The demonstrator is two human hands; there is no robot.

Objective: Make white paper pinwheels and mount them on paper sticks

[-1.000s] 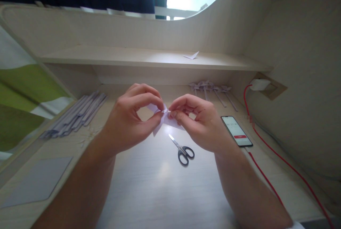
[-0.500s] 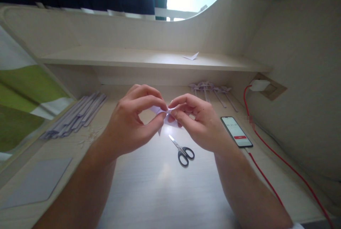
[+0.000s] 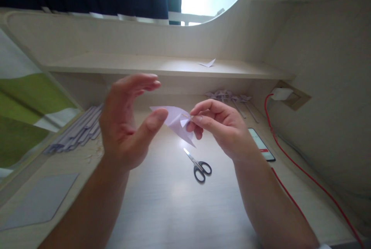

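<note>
The right hand (image 3: 220,129) makes its grip with thumb and forefinger tips pressed together on the right corner of a folded pale lilac paper piece (image 3: 175,121), the other fingers curled loosely beneath and the wrist angled in from the lower right. The paper is held in the air above the worktop (image 3: 174,202), its wing-like flap reaching left and a sharp point hanging down below the pinch. Just left of that grip, the left hand (image 3: 126,125) is spread wide, palm turned toward the paper, fingers stretched out and arched over the top, thumb extended so its tip meets the paper's left edge; it clasps nothing. Both forearms rise from the near edge and converge toward the middle. Below the pinch, a pair of scissors (image 3: 199,164) lies flat. To the right of the right hand lies a phone (image 3: 262,144) with a lit screen, and a red cable (image 3: 290,160) runs beside it. Beyond the left hand lies a row of paper strips (image 3: 78,129). Behind the right hand lie finished paper pinwheels (image 3: 228,96).
</note>
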